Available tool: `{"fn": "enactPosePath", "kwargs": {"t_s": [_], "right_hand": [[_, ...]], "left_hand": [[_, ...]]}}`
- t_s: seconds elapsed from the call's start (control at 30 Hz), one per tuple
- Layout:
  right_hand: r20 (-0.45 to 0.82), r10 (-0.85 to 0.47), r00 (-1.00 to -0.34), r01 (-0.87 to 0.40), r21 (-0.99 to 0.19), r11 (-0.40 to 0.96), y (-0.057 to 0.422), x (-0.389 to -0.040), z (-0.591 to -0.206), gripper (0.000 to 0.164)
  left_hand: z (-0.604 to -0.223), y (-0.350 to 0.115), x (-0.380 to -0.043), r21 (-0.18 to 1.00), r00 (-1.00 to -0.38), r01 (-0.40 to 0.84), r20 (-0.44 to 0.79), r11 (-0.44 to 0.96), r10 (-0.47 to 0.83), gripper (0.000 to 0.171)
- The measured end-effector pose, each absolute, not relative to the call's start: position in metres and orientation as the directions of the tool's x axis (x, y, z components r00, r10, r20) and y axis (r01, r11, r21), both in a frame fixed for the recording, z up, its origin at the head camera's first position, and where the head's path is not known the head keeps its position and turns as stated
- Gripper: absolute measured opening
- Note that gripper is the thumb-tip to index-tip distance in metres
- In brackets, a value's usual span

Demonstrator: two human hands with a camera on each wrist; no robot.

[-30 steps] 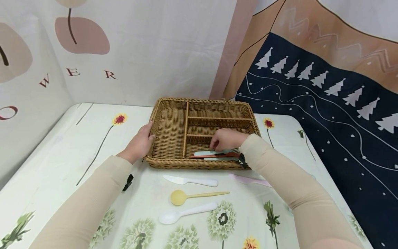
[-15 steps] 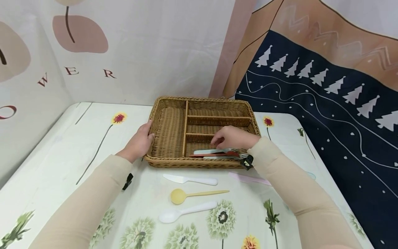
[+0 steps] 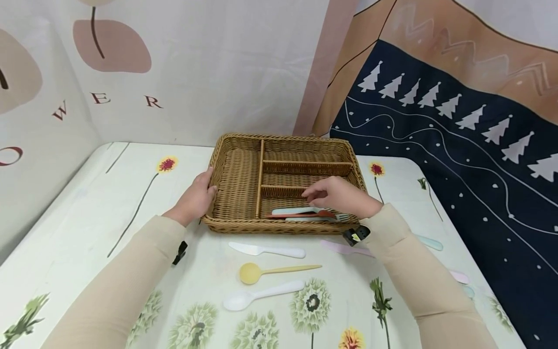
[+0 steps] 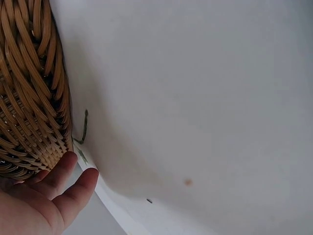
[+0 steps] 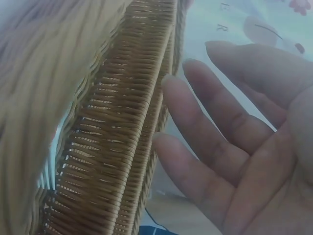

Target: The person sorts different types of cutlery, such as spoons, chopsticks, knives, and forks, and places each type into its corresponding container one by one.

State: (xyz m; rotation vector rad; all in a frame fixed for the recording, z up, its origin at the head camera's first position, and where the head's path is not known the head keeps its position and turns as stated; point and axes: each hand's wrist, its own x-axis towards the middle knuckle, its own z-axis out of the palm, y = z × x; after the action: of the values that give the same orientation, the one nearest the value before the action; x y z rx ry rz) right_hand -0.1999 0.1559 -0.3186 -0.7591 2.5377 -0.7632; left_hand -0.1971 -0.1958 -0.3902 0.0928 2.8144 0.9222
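Note:
A brown wicker cutlery basket (image 3: 235, 184) with dividers stands on the table. My left hand (image 3: 193, 199) holds its left rim; in the left wrist view, fingers (image 4: 61, 174) lie against the woven side. My right hand (image 3: 342, 195) hovers over the front right compartment with nothing in its grasp, its fingers loosely bent and apart in the right wrist view. Below it, in that compartment, lie a light blue utensil (image 3: 292, 211), a red utensil (image 3: 287, 215) and a light blue fork (image 3: 342, 217). The red one's head is too small to identify.
In front of the basket lie a white knife (image 3: 267, 250), a yellow spoon (image 3: 250, 273), a white spoon (image 3: 237, 301) and a pink utensil (image 3: 342, 247). Light blue (image 3: 431, 242) and pink handles (image 3: 459, 277) show partly behind the right sleeve. Printed fabric walls (image 3: 209, 72) stand behind the table.
My right hand has risen off the cutlery and shifted right, its fingers loosening, leaving the utensils in the front compartment. The left hand stays at the basket's rim.

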Motion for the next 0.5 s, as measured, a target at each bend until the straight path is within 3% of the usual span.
{"fn": "enactPosePath", "kwargs": {"t_s": [0.3,0.5], "right_hand": [[-0.147,-0.523,-0.839,-0.319,-0.647,0.692,0.162,-0.179,-0.322,0.028],[-0.037,-0.545,-0.838,-0.413,-0.61,0.677,0.163,-0.16,-0.325,0.025]], "left_hand": [[-0.388,-0.195,-0.196,0.584,-0.982,-0.005,-0.157,0.812,0.108,0.06],[-0.388,-0.194,-0.196,0.586,-0.982,-0.003,-0.156,0.81,0.109,0.06]]}}
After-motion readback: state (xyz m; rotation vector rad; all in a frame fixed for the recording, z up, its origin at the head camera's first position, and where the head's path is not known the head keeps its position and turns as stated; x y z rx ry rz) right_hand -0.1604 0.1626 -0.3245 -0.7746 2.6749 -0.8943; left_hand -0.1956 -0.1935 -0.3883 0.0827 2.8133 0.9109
